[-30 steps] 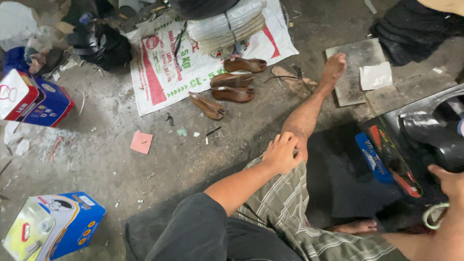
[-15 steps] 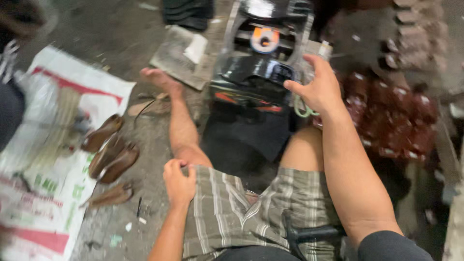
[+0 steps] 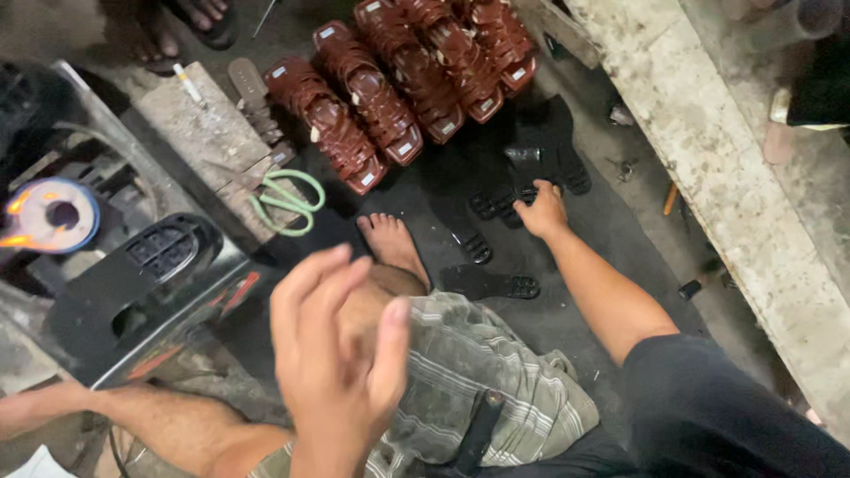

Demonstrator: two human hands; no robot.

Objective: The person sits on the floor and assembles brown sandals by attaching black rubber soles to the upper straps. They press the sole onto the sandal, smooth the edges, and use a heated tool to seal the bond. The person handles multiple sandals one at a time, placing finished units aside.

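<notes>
Head view: right hand (image 3: pixel 542 212) rests fingers-down on black soles (image 3: pixel 531 177) on the floor. Left hand (image 3: pixel 341 354) hovers open, empty. Brown sandals (image 3: pixel 390 88), small white tags inside, lie beyond.

The right hand (image 3: pixel 542 211) has little floor (image 3: pixel 620 221) to move over: black soles (image 3: pixel 492 284) lie under and beside it, rows of brown sandals (image 3: pixel 390 97) block the far side, and a concrete ledge (image 3: pixel 735 195) walls the right. The left hand (image 3: pixel 341 354) hangs in open air (a dark machine (image 3: pixel 150 283) crowds its left).
</notes>
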